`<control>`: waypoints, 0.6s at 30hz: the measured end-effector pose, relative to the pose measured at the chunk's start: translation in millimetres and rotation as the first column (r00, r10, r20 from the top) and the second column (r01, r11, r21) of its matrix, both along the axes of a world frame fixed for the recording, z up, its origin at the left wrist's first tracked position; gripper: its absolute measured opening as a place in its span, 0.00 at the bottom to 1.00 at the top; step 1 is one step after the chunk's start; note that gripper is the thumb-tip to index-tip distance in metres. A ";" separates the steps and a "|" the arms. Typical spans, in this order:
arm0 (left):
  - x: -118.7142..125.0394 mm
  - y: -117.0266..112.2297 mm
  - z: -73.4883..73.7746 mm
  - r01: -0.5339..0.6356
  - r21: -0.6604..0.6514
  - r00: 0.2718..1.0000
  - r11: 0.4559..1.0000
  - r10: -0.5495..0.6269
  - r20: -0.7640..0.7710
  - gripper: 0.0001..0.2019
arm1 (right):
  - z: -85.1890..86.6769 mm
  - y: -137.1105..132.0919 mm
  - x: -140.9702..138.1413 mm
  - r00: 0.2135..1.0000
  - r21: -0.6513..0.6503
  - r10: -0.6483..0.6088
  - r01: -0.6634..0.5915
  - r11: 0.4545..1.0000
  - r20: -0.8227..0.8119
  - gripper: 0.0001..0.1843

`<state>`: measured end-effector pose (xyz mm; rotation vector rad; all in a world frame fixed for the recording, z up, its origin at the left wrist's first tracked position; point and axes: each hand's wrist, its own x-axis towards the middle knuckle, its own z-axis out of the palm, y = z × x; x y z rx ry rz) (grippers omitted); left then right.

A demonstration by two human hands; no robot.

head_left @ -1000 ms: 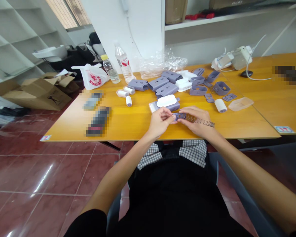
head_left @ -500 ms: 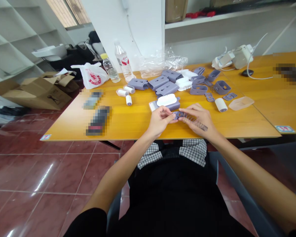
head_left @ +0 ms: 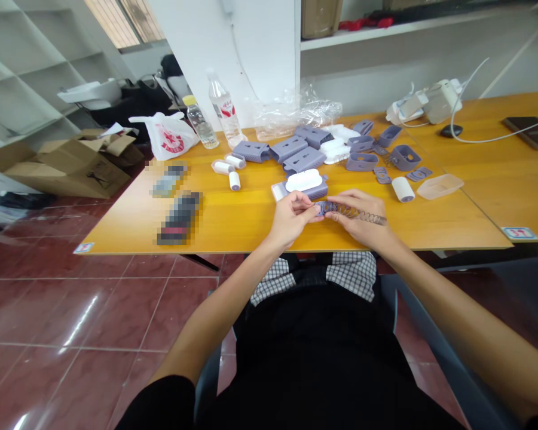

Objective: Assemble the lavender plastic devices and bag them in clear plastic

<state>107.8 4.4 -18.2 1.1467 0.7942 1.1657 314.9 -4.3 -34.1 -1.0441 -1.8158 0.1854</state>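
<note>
Two hands (head_left: 288, 223) (head_left: 368, 232) hold spring (head_left: 371, 217), purple piece (head_left: 320, 206); table edge (head_left: 228, 251) near.

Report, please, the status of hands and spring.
Left hand pinching purple piece. Right hand holding coiled spring. White-topped purple housing just beyond, not between hands.

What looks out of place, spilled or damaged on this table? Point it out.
Nothing looks spilled or clearly damaged. Crumpled clear plastic bunched behind the purple shells looks untidy, like discarded wrapping. The spring at the right hand shows no obvious kink. The pixelated items at left cannot be judged.
</note>
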 end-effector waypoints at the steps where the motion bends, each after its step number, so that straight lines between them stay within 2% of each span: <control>1: 0.0 0.0 0.0 0.001 -0.002 1.000 1.000 -0.001 0.003 0.21 | 0.5 -0.1 -0.5 1.000 -0.002 0.006 -0.006 1.000 -0.004 0.14; 7: 0.1 0.4 -0.3 -0.004 -0.002 1.000 1.000 0.004 0.014 0.20 | 0.5 0.7 -0.1 0.999 -0.021 0.038 -0.039 0.999 -0.035 0.09; 18: -0.6 1.0 -2.3 0.007 -0.009 1.000 1.000 -0.007 0.005 0.23 | 0.8 -0.5 -0.2 0.996 0.022 0.090 -0.090 0.996 -0.012 0.07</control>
